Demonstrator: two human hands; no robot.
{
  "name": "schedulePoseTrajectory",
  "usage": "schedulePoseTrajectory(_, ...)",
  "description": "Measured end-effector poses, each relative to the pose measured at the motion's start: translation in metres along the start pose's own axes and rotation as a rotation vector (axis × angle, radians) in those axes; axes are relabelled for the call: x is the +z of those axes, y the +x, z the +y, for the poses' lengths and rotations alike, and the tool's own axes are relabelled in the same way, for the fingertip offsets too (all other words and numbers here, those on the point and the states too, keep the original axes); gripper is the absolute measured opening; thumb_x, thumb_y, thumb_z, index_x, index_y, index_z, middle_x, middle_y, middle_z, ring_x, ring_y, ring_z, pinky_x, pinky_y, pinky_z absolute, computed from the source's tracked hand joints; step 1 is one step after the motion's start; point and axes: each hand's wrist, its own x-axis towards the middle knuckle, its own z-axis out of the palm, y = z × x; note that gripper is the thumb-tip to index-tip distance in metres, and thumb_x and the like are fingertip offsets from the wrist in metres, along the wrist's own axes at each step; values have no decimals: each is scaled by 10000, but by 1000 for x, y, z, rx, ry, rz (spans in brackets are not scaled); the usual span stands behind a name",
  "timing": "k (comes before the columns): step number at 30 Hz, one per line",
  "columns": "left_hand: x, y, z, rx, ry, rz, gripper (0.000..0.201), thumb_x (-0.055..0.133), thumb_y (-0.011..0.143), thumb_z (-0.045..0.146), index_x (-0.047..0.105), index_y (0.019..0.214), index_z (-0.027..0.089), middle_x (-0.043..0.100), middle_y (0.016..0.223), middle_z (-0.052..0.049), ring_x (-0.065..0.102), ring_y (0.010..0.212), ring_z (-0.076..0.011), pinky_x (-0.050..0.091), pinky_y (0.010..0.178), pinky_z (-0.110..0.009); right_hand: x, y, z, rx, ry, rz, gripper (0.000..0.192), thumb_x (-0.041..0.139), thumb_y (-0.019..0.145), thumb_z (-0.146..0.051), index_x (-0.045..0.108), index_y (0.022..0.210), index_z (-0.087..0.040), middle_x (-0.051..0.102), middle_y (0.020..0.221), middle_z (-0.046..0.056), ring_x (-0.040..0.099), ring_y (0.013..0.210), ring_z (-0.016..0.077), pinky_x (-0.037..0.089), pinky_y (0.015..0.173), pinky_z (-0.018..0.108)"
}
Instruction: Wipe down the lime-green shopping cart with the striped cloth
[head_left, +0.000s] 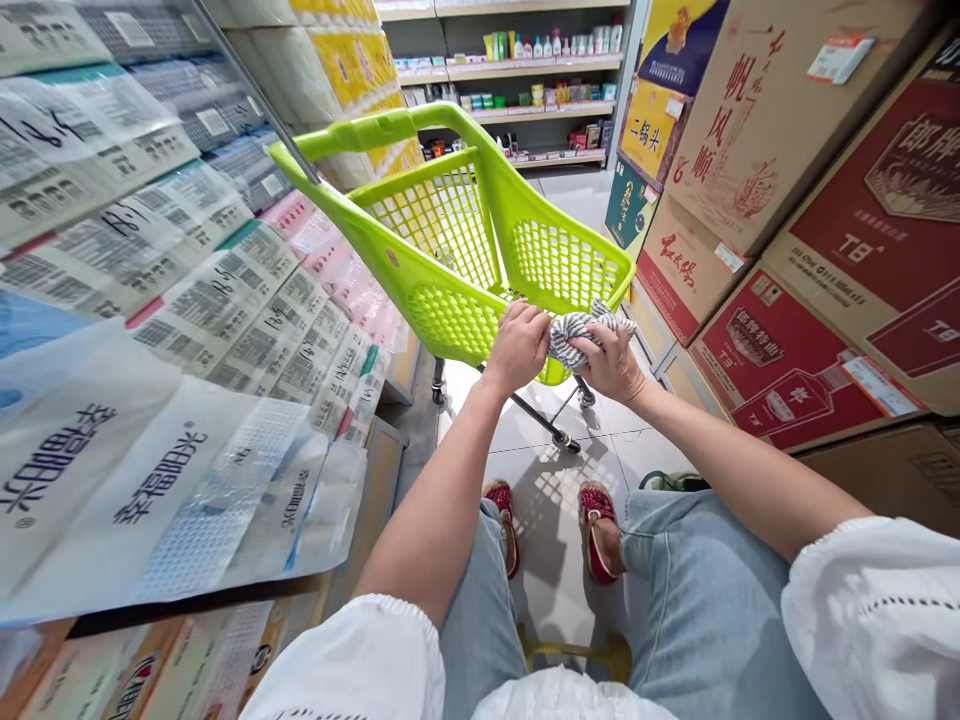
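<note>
A bunched, twisted grey-and-white striped cloth (pixel 568 338) is held in front of me at mid-height. My right hand (pixel 611 365) is wrapped round its right part, fingers curled over the top. My left hand (pixel 519 345) is closed at the cloth's left end, and the part inside the fist is hidden. Just behind both hands stands a lime-green shopping cart (pixel 450 315) with lattice walls. Its near corner is partly covered by the hands, so I cannot tell whether they touch the rim. Sunlit-looking gaps in the lattice show the cart's inside.
Wrapped tissue packs (pixel 225 300) are stacked on the left, with plastic-wrapped rolls (pixel 352 60) behind. Printed cartons (pixel 757 360) rise on the right. Shelves (pixel 517 70) of small goods stand at the back. Below are my feet (pixel 600 540) and part of a yellow seat (pixel 619 655).
</note>
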Motion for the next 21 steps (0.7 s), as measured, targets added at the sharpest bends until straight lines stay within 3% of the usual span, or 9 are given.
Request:
schedulePoseTrajectory(7,-5,1,-2,25,-78,-46,219,396,877,212,613,904,217,606,913,-49,509,959,-210,369,976,-388,-8,4,-11,-73,20,-14,316,399,919,-359,580,1169,-288,548,1231,80,479,1068,244,329,954,436)
schedulePoseTrajectory(15,1,4,-7,-10,-97,-54,258,362,916,253,595,812,215,590,872,-56,502,927,-211,384,917,-373,14,2,-23,-58,-29,-54,345,312,953,-278,559,1194,-285,556,1245,72,480,1020,229,329,846,413)
schedulePoseTrajectory(21,3,3,-7,0,-113,-14,332,326,952,335,601,815,207,584,858,-51,500,910,-204,374,936,-388,40,-17,-24,-298,-95,-112,331,318,945,-205,569,1160,-221,580,1209,83,480,955,217,313,721,373)
